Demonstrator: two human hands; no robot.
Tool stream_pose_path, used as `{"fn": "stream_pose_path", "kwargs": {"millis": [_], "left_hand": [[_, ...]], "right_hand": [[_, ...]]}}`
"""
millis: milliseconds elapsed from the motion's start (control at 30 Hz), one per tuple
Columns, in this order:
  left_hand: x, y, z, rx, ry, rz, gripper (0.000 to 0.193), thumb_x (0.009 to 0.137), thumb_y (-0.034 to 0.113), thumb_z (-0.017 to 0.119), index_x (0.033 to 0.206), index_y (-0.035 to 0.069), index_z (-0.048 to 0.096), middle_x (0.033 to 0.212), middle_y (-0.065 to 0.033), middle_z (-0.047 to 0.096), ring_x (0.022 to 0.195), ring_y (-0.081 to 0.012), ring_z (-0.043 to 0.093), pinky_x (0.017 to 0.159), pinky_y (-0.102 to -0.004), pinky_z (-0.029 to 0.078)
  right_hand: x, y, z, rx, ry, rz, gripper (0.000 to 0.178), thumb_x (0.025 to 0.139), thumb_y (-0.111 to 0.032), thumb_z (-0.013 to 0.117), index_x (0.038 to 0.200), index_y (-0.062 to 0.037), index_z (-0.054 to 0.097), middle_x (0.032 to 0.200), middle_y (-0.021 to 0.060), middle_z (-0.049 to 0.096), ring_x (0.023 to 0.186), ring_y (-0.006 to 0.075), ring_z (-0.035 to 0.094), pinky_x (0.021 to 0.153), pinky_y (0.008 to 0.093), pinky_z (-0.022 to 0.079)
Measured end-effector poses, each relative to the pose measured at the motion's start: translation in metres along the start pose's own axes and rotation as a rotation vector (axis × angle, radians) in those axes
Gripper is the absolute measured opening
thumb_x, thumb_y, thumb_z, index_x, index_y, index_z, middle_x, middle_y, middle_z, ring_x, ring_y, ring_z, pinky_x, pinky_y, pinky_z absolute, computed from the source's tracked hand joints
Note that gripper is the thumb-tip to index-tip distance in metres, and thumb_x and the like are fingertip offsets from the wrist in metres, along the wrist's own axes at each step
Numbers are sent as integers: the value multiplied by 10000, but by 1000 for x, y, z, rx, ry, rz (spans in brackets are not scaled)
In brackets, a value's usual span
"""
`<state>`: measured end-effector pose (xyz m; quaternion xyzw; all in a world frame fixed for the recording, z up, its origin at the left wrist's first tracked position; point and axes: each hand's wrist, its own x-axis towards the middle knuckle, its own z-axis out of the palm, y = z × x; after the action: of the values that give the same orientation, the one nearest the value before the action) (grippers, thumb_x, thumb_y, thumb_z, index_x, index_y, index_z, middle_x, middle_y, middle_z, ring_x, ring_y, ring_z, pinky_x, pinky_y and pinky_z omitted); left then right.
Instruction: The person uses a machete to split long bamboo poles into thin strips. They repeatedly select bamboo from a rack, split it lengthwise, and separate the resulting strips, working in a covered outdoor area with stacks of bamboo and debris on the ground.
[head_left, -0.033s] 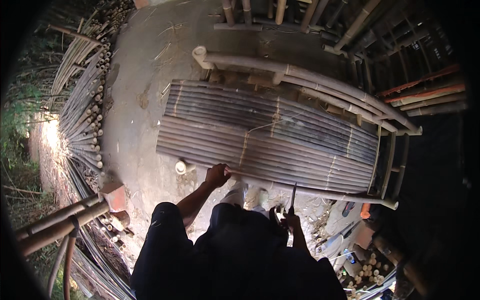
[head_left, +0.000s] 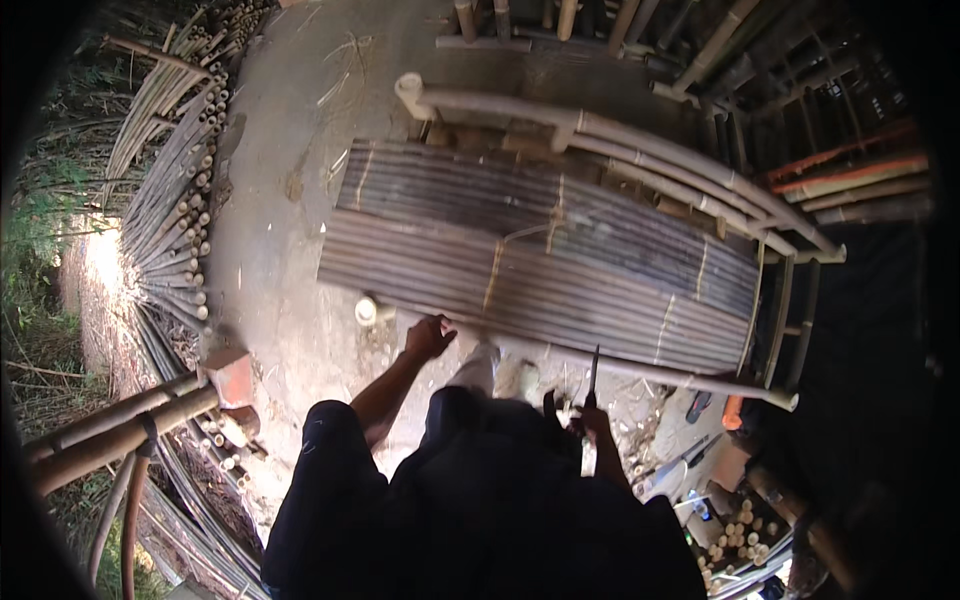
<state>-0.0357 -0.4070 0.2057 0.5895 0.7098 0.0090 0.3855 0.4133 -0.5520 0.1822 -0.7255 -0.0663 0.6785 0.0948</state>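
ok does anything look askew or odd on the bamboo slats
One small thing: a pale strand lies slantwise over the bamboo slats near their middle, out of line with the pale ties crossing them.

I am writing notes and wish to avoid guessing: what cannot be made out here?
In the head view:
Blade: its grip, hidden by the right hand.
Left hand: contact with the bamboo panel, blurred.
Bamboo poles at left: outer ends, cut off by the dark picture rim.
Dark curved thing beside the right hand: kind, too small and dark.

Knife (head_left: pixel 594 375) in right grip (head_left: pixel 592 420)
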Motion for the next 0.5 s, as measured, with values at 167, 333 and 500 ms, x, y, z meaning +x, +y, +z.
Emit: {"fn": "stream_pose_path", "kwargs": {"millis": [167,333,500], "left_hand": [[-88,-45,37,-181,48,-79,378,840,392,716,1033,67,697,970,-149,735,937,-317,705,820,-410,551],[-173,-66,92,-95,-105,-7,327,900,336,631,1036,48,702,982,-202,722,940,-344,704,823,-423,548],[-197,-70,94,-53,-164,-62,344,964,303,517,1041,24,703,933,-219,719,903,-345,713,786,-420,549]], "right_hand": [[8,7,-20,-105,43,-75,245,902,-191,703,999,30,663,652,107,560,495,235,588,421,383,471],[5,57,-33,-524,130,-300,398,831,-355,732,839,42,701,680,164,675,569,265,706,521,397,576],[-50,91,-13,-675,296,-182,464,728,-405,796,902,19,725,847,173,718,743,280,719,596,422,594]]}}
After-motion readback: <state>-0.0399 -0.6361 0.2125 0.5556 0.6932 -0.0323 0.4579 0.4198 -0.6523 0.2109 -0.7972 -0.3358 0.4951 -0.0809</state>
